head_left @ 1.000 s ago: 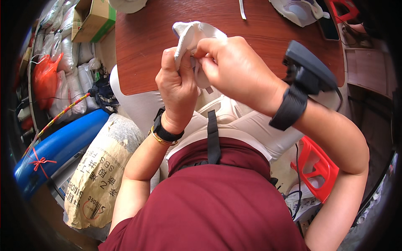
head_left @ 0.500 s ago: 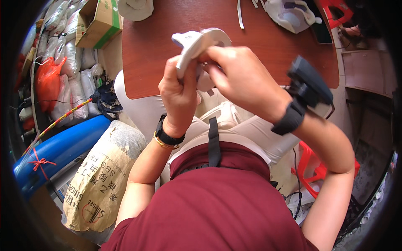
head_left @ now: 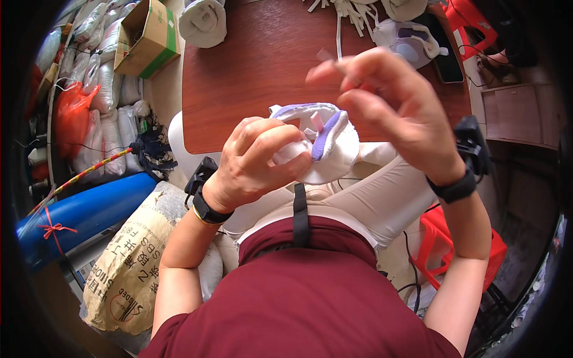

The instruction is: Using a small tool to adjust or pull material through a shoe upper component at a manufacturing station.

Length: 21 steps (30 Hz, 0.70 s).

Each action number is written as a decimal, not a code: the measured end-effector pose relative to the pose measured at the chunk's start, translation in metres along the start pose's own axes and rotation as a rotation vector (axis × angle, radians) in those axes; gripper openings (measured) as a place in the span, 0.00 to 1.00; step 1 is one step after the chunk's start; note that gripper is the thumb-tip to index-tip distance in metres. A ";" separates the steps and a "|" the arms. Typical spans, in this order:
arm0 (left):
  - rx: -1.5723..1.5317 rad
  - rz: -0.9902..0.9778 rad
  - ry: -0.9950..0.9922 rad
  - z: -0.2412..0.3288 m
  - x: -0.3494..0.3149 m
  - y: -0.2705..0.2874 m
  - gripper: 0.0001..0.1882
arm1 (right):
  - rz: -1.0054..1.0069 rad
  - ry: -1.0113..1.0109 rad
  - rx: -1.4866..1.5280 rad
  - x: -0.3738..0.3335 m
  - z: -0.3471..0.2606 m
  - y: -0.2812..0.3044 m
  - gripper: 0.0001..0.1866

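My left hand [head_left: 253,155] is closed on the near left side of a white sewn fabric piece [head_left: 340,152] with purple panels. It is held over my lap, just off the table's near edge. A small pink tab [head_left: 317,122] stands up from its opening. My right hand [head_left: 391,98] is raised above and to the right, clear of the piece and smeared by motion. Its fingers are bent around a thin, pinkish strip-like thing [head_left: 325,55], too blurred to name.
On the brown table [head_left: 256,77] lie a similar white piece [head_left: 203,24], another white and purple one [head_left: 406,42], white strips [head_left: 352,15] and a dark phone [head_left: 447,59]. A red stool [head_left: 436,244] is at my right; a sack [head_left: 131,262] and blue cylinder [head_left: 89,209] at my left.
The fabric piece has come down toward my lap and turned, so its purple-lined opening shows. My right hand has let go of it and moved up and right.
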<state>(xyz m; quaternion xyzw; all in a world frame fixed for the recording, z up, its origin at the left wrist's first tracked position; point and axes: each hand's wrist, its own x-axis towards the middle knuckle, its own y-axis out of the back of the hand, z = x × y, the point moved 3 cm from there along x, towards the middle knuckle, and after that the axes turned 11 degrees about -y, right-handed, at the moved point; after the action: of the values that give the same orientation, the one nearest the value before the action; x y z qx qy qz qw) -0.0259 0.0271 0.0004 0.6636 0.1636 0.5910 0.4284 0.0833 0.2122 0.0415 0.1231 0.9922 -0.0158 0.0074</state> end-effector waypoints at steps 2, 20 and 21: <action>-0.025 0.022 0.032 0.002 0.002 -0.002 0.15 | -0.070 -0.083 -0.175 0.007 0.011 -0.001 0.07; 0.063 0.052 -0.111 0.009 -0.005 -0.015 0.11 | -0.040 -0.254 -0.354 -0.007 0.040 -0.021 0.07; 0.063 0.057 -0.114 0.009 -0.005 -0.016 0.11 | -0.038 -0.255 -0.352 -0.008 0.043 -0.022 0.07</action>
<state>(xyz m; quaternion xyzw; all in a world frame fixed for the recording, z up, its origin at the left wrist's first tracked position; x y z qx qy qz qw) -0.0139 0.0287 -0.0146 0.7136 0.1383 0.5591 0.3989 0.0859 0.1879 -0.0010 0.0981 0.9729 0.1420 0.1541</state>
